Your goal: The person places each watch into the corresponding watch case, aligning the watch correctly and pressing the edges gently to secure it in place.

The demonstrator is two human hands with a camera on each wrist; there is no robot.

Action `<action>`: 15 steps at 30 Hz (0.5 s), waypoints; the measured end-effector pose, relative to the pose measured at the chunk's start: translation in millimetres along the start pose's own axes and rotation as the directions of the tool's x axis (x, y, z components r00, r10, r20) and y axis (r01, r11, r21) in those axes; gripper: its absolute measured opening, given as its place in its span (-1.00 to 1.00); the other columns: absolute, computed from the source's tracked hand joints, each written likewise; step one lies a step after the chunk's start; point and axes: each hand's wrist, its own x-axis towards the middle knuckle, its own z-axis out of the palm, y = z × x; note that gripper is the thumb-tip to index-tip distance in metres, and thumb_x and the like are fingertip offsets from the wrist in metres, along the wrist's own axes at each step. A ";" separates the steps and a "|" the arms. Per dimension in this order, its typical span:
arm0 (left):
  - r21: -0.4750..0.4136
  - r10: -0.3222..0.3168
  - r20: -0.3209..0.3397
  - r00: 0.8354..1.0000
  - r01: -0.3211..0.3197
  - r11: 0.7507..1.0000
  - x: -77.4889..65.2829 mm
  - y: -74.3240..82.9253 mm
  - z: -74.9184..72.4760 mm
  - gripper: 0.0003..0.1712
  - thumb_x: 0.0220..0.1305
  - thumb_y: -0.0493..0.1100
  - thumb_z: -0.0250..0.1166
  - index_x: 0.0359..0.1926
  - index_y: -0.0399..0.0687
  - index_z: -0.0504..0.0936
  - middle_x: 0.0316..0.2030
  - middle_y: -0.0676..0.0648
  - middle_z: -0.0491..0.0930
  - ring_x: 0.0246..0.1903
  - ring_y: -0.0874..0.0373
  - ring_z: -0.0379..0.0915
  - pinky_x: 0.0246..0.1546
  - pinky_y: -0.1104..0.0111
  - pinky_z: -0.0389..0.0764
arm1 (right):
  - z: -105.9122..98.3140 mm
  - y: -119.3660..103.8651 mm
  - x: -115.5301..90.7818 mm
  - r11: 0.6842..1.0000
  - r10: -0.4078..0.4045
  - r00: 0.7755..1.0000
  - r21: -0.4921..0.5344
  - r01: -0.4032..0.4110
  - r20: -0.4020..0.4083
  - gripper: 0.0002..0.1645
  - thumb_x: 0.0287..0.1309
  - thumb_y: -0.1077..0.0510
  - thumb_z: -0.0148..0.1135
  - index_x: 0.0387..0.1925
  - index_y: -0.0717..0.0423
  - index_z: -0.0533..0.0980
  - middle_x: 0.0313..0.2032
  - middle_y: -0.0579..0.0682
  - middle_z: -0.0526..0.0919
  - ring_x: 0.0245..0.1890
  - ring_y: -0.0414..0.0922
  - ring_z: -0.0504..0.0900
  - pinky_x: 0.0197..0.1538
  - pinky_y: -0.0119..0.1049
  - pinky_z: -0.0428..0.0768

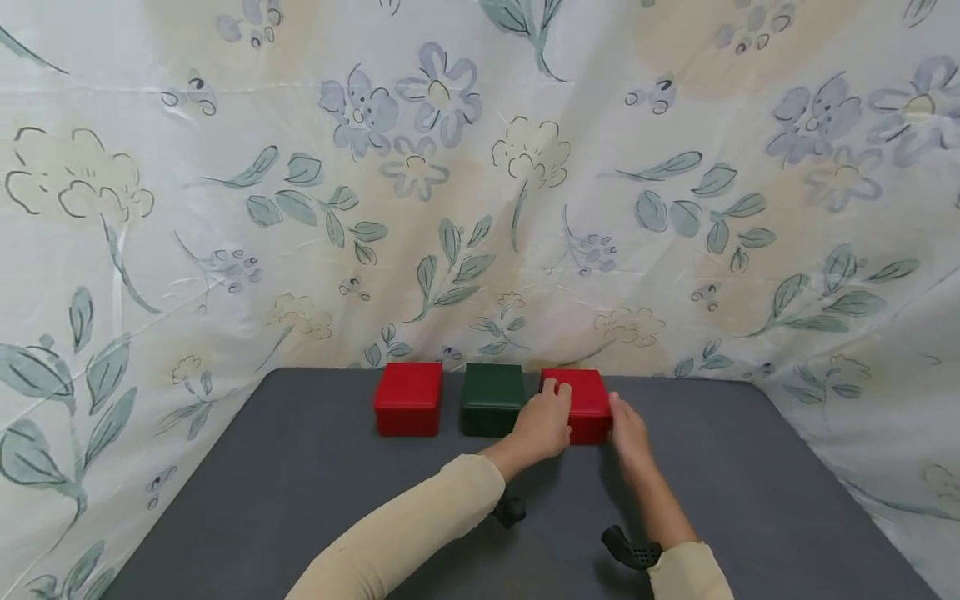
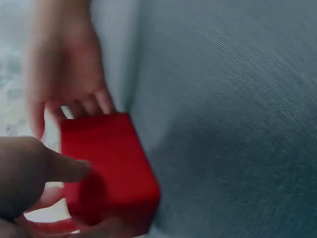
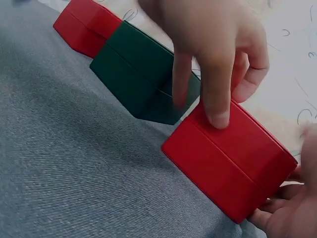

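Note:
A red box (image 1: 588,390) stands at the right end of a row of three, between both hands. My left hand (image 1: 542,421) holds its left side; the thumb lies on the front face in the right wrist view, with the other fingers bent toward the back. My right hand (image 1: 632,435) rests along the box's right side, its fingers extended against it; in the left wrist view its palm (image 2: 72,64) shows. To the left are a dark green box (image 1: 491,400) and another red box (image 1: 408,400). A seam runs around the held box (image 3: 233,153).
The boxes line the back of a dark grey table (image 1: 315,500), close to a hanging flowered cloth (image 1: 450,208). Small black cameras are on the left wrist (image 1: 510,510) and right wrist (image 1: 630,550).

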 end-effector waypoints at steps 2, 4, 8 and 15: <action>-0.030 -0.011 0.007 1.000 0.012 0.999 -5.3 1.3 7.2 -0.40 0.13 -0.12 0.39 0.14 -0.08 0.33 0.13 -0.08 0.34 -0.46 0.16 0.57 -0.38 0.46 0.65 | 0.5 1.3 0.6 0.997 -0.015 1.000 -0.072 0.016 0.015 -0.21 0.46 -0.22 -0.25 0.46 0.22 0.05 0.41 0.31 0.17 0.36 0.19 0.22 0.38 0.12 0.26; -0.065 -0.029 -0.016 0.999 0.028 0.998 -7.2 0.9 11.2 -0.38 0.13 -0.15 0.40 0.16 -0.08 0.31 0.16 -0.07 0.32 -0.49 0.15 0.57 -0.36 0.45 0.66 | 1.5 2.0 0.6 0.993 -0.031 0.999 -0.112 0.034 0.026 -0.25 0.46 -0.14 -0.16 0.45 0.23 0.06 0.40 0.33 0.20 0.34 0.20 0.26 0.35 0.12 0.32; -0.110 -0.032 -0.025 0.999 0.029 0.994 -8.0 -2.1 14.0 -0.39 0.14 -0.14 0.39 0.15 -0.08 0.30 0.19 -0.06 0.29 -0.45 0.15 0.58 -0.30 0.43 0.68 | 3.2 2.7 -0.1 0.995 -0.040 0.999 -0.096 0.042 0.016 -0.29 0.46 -0.09 -0.12 0.43 0.24 0.10 0.36 0.33 0.26 0.28 0.18 0.36 0.29 0.07 0.41; -0.048 0.043 -0.102 0.994 -0.048 0.998 -12.9 -8.0 9.4 -0.69 0.17 -0.01 0.35 -0.17 0.03 0.44 -0.02 0.00 0.47 -0.32 0.23 0.51 -0.29 0.46 0.62 | 3.9 -2.8 -4.8 0.977 -0.166 0.957 -0.170 0.127 -0.239 -0.47 0.42 -0.03 -0.03 0.28 0.14 0.37 0.21 0.23 0.50 0.16 0.09 0.50 0.14 -0.08 0.54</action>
